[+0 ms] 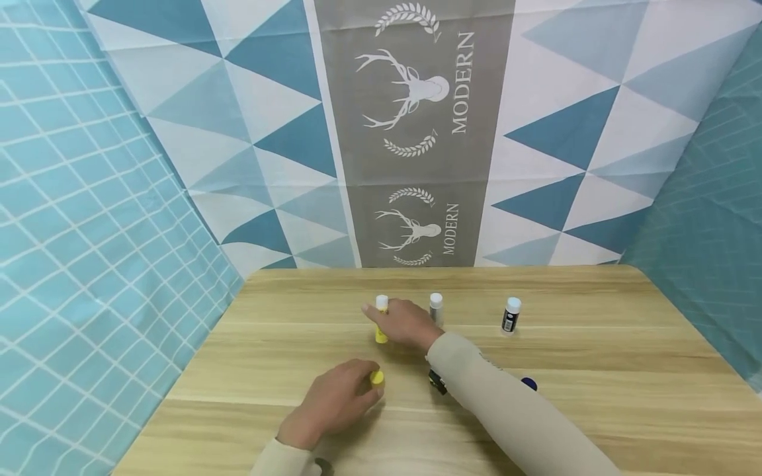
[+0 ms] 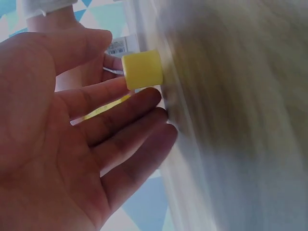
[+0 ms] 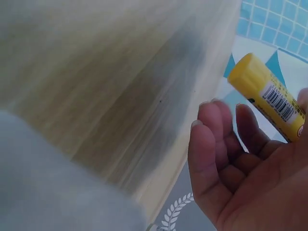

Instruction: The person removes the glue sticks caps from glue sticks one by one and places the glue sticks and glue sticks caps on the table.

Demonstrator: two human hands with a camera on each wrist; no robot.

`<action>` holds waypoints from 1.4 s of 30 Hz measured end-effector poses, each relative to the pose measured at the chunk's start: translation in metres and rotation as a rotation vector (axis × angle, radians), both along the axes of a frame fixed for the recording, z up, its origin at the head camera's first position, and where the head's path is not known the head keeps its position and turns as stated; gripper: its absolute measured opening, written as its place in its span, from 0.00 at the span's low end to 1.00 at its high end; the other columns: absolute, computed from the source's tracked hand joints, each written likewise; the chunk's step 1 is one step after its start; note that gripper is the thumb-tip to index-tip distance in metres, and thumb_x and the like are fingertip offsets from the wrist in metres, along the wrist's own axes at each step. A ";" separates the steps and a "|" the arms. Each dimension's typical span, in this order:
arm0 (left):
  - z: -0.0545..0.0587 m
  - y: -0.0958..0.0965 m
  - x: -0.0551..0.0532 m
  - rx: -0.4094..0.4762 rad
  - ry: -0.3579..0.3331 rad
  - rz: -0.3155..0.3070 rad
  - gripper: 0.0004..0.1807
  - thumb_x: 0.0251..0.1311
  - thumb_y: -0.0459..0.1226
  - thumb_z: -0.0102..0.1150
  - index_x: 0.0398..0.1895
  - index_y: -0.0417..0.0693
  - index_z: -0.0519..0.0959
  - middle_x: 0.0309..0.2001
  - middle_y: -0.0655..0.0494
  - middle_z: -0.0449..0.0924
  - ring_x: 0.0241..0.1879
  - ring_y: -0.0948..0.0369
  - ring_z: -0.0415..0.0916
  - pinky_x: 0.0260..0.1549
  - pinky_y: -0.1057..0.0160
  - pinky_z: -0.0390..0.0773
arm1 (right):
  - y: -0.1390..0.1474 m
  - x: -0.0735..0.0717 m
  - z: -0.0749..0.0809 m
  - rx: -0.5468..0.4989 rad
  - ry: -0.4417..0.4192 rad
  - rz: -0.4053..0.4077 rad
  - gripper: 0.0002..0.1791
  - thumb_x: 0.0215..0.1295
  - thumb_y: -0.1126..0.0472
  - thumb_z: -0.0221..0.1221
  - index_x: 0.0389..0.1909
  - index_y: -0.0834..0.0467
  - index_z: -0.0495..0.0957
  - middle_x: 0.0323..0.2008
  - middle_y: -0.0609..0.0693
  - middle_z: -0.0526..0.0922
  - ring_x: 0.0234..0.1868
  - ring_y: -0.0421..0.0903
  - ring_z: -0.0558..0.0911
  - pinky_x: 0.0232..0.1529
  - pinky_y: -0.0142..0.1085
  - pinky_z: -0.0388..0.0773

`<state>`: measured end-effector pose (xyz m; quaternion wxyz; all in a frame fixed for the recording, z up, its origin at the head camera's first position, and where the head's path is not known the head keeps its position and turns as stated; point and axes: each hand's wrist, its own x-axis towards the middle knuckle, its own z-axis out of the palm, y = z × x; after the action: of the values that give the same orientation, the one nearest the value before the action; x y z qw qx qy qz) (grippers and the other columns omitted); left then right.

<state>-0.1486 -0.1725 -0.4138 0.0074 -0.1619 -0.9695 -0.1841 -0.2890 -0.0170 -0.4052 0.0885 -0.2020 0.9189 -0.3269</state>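
My right hand [image 1: 407,322] grips a yellow glue stick [image 3: 269,94] between thumb and fingers. It stands upright over the table, its white end [image 1: 381,301] at the top; a barcode shows on its side in the right wrist view. The other right-hand fingers are loosely bent beside it. Nearer to me, my left hand [image 1: 339,395] is around a small yellow cap [image 2: 143,70] on the table. The left thumb stands apart from the cap, while the index finger reaches right up to its side. The remaining left fingers are extended, relaxed.
Behind my right hand stands a grey tube [image 1: 436,305] with a white top, partly hidden. A dark-labelled tube [image 1: 510,317], also white-topped, stands farther right. A small black object [image 1: 437,381] and a dark blue cap [image 1: 529,383] lie near my right sleeve. Patterned cloth [image 1: 286,132] hangs behind the table.
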 end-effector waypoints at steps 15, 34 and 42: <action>-0.004 0.009 0.005 -0.032 0.070 -0.002 0.18 0.65 0.48 0.61 0.52 0.49 0.82 0.42 0.59 0.81 0.41 0.59 0.80 0.38 0.53 0.80 | -0.010 -0.010 -0.010 0.067 0.072 0.018 0.31 0.67 0.28 0.51 0.21 0.51 0.73 0.18 0.46 0.76 0.21 0.44 0.74 0.22 0.39 0.71; -0.001 0.012 -0.004 0.015 0.051 -0.002 0.27 0.70 0.50 0.56 0.64 0.44 0.74 0.40 0.59 0.81 0.39 0.61 0.79 0.40 0.51 0.80 | -0.001 -0.010 -0.009 0.084 0.048 0.002 0.27 0.60 0.32 0.63 0.31 0.53 0.78 0.26 0.47 0.79 0.25 0.45 0.76 0.27 0.39 0.74; 0.003 0.010 -0.015 0.020 0.069 0.000 0.24 0.72 0.51 0.54 0.60 0.45 0.77 0.48 0.53 0.83 0.46 0.55 0.82 0.41 0.49 0.81 | 0.015 0.000 -0.001 0.090 0.044 0.003 0.36 0.60 0.35 0.63 0.51 0.65 0.79 0.46 0.57 0.84 0.37 0.48 0.81 0.43 0.43 0.79</action>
<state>-0.1639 -0.1628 -0.4111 0.0424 -0.1681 -0.9667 -0.1882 -0.2886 -0.0017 -0.4059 0.0776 -0.2063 0.9342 -0.2805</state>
